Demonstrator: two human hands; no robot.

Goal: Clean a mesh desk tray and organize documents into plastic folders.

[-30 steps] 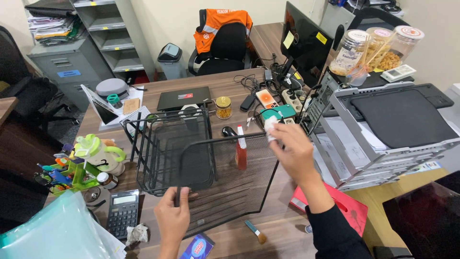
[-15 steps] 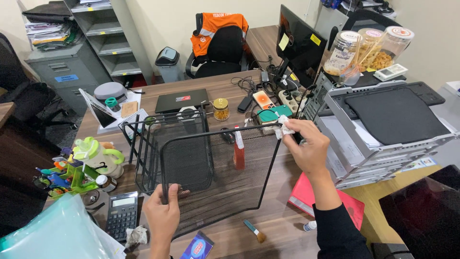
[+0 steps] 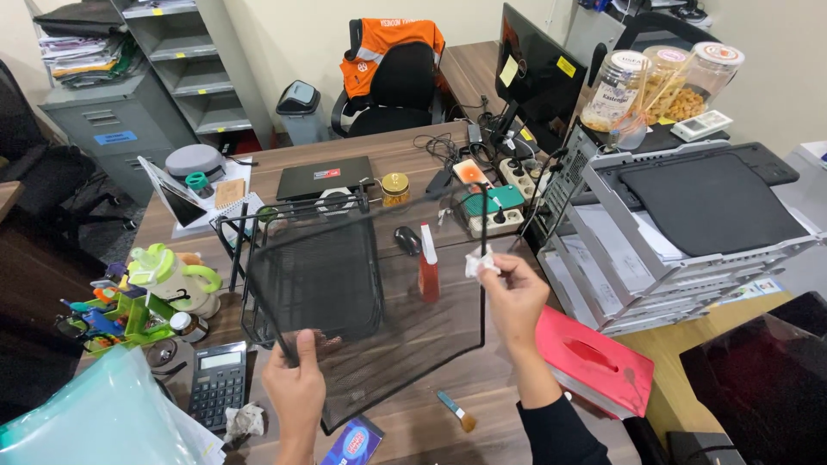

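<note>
Left hand point(image 3: 297, 387): closed on the near-left rim of the mesh tray point(image 3: 379, 301), propping it up on edge off the desk point(image 3: 405, 146) so the mesh faces the person.
Right hand point(image 3: 514, 297): pinches a crumpled white tissue point(image 3: 479, 263) against the tray's right rim, at 3 o'clock — fingers closed on the wad.
Tray: tilted, held over the desk's middle, in front of the wire rack point(image 3: 297, 258) at 10 o'clock.
Spray bottle point(image 3: 428, 267): upright behind the mesh, near the right hand — within easy reach.
Brush point(image 3: 456, 411): flat on the desk at 6 o'clock, below the tray.
Red folder point(image 3: 594, 362): at 4 o'clock, clear of the tray.
</note>
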